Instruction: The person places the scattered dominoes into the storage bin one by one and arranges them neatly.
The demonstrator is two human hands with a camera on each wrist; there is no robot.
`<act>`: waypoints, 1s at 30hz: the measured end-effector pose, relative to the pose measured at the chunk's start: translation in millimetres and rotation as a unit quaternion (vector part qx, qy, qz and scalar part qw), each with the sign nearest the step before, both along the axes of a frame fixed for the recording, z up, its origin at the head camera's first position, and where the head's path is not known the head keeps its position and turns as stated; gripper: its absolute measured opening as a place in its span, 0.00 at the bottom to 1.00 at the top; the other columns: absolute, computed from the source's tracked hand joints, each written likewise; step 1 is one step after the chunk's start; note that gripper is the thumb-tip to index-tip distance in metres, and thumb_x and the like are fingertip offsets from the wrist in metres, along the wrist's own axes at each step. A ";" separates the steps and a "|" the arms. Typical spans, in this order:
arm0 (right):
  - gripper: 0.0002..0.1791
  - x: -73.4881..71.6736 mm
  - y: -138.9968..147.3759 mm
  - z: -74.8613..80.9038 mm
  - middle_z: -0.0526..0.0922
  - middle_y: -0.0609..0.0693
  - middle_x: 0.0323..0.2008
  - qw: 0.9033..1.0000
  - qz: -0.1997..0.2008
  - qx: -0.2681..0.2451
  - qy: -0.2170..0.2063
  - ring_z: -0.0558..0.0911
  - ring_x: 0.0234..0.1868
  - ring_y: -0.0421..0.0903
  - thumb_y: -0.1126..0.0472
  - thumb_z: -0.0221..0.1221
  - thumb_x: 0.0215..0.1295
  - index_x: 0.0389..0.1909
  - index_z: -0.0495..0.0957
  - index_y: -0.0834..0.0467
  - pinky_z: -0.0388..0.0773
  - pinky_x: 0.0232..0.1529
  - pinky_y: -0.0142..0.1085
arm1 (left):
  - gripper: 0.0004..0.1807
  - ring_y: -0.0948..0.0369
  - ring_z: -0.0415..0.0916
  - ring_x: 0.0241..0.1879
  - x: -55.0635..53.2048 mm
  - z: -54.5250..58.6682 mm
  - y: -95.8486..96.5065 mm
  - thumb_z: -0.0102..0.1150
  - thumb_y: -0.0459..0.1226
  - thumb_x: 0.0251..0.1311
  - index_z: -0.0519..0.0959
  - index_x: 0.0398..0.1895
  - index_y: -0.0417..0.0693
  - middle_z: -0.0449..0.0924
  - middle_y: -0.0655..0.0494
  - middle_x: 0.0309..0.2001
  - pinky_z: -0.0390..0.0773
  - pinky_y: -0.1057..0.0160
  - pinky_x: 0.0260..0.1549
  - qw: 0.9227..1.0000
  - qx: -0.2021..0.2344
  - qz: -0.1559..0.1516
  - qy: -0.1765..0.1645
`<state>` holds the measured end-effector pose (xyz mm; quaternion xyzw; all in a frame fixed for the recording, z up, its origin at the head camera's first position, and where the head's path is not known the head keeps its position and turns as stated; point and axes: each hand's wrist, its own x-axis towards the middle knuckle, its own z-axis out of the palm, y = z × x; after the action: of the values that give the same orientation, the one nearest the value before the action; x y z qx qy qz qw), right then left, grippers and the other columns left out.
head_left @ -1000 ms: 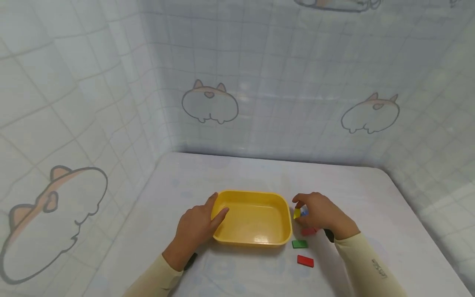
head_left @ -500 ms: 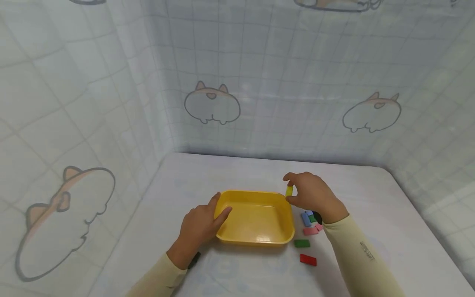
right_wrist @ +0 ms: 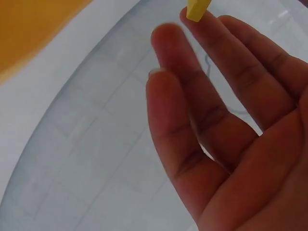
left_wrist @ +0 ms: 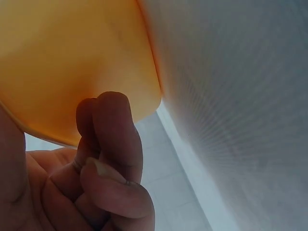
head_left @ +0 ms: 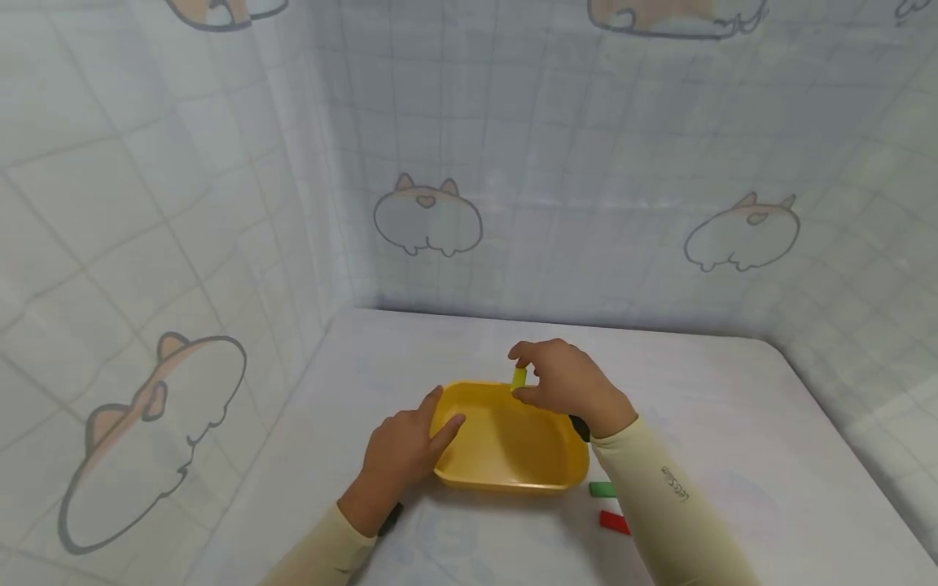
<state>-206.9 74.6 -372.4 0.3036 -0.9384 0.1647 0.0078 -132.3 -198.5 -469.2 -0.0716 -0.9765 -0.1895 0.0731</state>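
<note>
A shallow yellow tray (head_left: 498,452) stands on the white tabletop. My left hand (head_left: 399,448) grips its left wall, with the thumb over the rim. From the left wrist view, several curled fingers (left_wrist: 115,130) lie against the tray's outer side (left_wrist: 53,57). Over the tray's far rim, right of its middle, my right hand (head_left: 575,387) pinches a small yellow block (head_left: 519,378) upright between thumb and fingertips. Only the lower end of that block (right_wrist: 197,9) shows in the right wrist view; the other fingers are extended there, and the thumb is out of sight.
Right of the tray lie a green block (head_left: 602,489) and a red block (head_left: 614,522), the red one partly behind my right sleeve (head_left: 667,496). A pale grid-patterned curtain (head_left: 586,244) with printed animals surrounds the table's back and sides.
My right hand picked the yellow block from the pile right of the tray, lifted it and carried it left over the tray. My left hand keeps its grip. The pile is now hidden by the right arm.
</note>
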 end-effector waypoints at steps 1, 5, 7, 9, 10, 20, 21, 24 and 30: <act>0.26 -2.0 -3.5 -0.9 0.88 0.44 0.46 1.000 0.003 -0.003 -0.004 0.85 0.40 0.44 0.52 0.76 0.61 0.60 0.83 0.50 0.82 0.43 0.41 | 0.48 0.54 0.81 0.27 -0.6 0.0 0.9 0.37 0.75 0.71 0.72 0.76 0.50 0.86 0.48 0.34 0.80 0.52 0.24 1.000 0.002 0.000 0.000; 0.26 -7.7 -16.5 -4.3 0.88 0.42 0.47 1.000 0.019 -0.007 -0.015 0.87 0.41 0.43 0.50 0.76 0.60 0.59 0.84 0.48 0.82 0.42 0.40 | 0.49 0.56 0.80 0.25 -3.5 -1.4 4.0 0.35 0.75 0.71 0.73 0.75 0.49 0.85 0.50 0.31 0.79 0.53 0.23 1.000 0.001 0.001 0.006; 0.26 -9.2 -22.5 -5.8 0.88 0.41 0.47 0.999 0.029 -0.005 -0.020 0.86 0.40 0.42 0.50 0.76 0.60 0.59 0.84 0.48 0.82 0.42 0.39 | 0.49 0.56 0.79 0.24 -5.4 -2.8 5.1 0.35 0.75 0.71 0.73 0.76 0.49 0.83 0.51 0.29 0.78 0.54 0.21 1.000 -0.001 0.000 0.010; 0.26 -10.3 -28.6 -7.2 0.88 0.40 0.47 0.999 0.039 -0.002 -0.019 0.84 0.40 0.40 0.49 0.77 0.60 0.59 0.84 0.47 0.82 0.43 0.38 | 0.49 0.57 0.77 0.23 -7.3 -4.4 5.7 0.35 0.75 0.71 0.73 0.75 0.49 0.81 0.52 0.26 0.77 0.55 0.19 1.000 -0.004 0.002 0.015; 0.26 -11.1 -31.7 -8.2 0.88 0.40 0.47 0.999 0.045 -0.001 -0.020 0.83 0.39 0.39 0.49 0.77 0.60 0.59 0.84 0.47 0.81 0.43 0.38 | 0.48 0.57 0.77 0.22 -8.1 -5.1 5.8 0.36 0.75 0.72 0.73 0.76 0.49 0.81 0.53 0.26 0.76 0.55 0.19 1.000 -0.006 0.003 0.018; 0.21 -19.3 -51.5 -19.0 0.87 0.42 0.42 0.996 0.088 0.011 -0.028 0.79 0.34 0.40 0.54 0.77 0.58 0.53 0.86 0.50 0.79 0.35 0.37 | 0.44 0.60 0.69 0.17 -14.6 -8.2 11.0 0.42 0.70 0.74 0.74 0.75 0.47 0.72 0.58 0.19 0.69 0.59 0.14 0.999 -0.001 -0.013 0.051; 0.20 -19.7 -52.5 -20.1 0.87 0.42 0.40 0.996 0.088 0.013 -0.030 0.79 0.33 0.40 0.53 0.78 0.58 0.51 0.86 0.50 0.79 0.35 0.37 | 0.44 0.60 0.68 0.16 -14.8 -7.8 11.9 0.42 0.70 0.74 0.74 0.75 0.47 0.70 0.59 0.18 0.68 0.60 0.14 0.999 0.001 -0.014 0.048; 0.18 -21.4 -56.0 -25.8 0.87 0.41 0.38 0.995 0.095 0.016 -0.040 0.79 0.33 0.39 0.52 0.78 0.57 0.47 0.87 0.50 0.78 0.35 0.36 | 0.44 0.61 0.65 0.15 -14.3 -6.8 13.7 0.42 0.70 0.74 0.73 0.76 0.48 0.67 0.61 0.17 0.66 0.61 0.13 0.999 0.002 -0.015 0.035; 0.20 -22.8 -63.8 -33.8 0.88 0.42 0.40 0.993 0.107 0.030 -0.028 0.80 0.35 0.39 0.48 0.78 0.58 0.48 0.88 0.50 0.79 0.37 0.36 | 0.43 0.61 0.65 0.15 -13.3 -4.3 14.0 0.42 0.70 0.75 0.73 0.75 0.47 0.67 0.60 0.17 0.67 0.60 0.13 0.999 0.002 -0.014 0.034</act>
<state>-229.7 10.8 -406.2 0.3972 -0.9051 0.1447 -0.0454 -145.6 -184.5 -473.5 -0.0919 -0.9720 -0.1896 0.1041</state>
